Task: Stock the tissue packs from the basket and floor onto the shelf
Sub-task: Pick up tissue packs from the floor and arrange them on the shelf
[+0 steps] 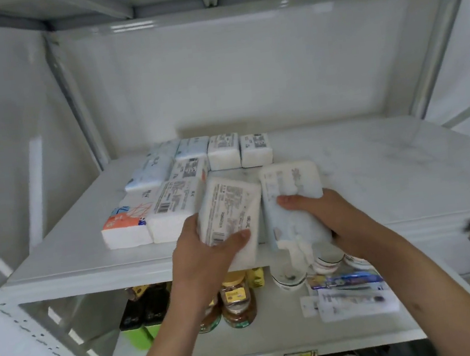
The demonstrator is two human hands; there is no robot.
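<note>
My left hand [205, 255] grips a white tissue pack with a printed label [230, 211], tilted over the front edge of the white shelf [376, 178]. Beside it, my right hand [324, 214] holds a second white and pale blue tissue pack [292, 197], also tilted at the shelf front. Several tissue packs lie in rows on the left part of the shelf: an orange-patterned pack [127, 223] at the front left, a barcode pack [174, 209] next to it, pale blue packs [153, 170] behind, and two white packs [239, 150] at the back. The basket and floor are out of view.
The right half of the shelf surface is bare. The lower shelf [262, 340] holds jars with yellow lids [237, 301], dark and green boxes [141, 313], white cups [287, 278] and flat blister packs [351, 293]. A grey upright post [25, 336] stands at the left.
</note>
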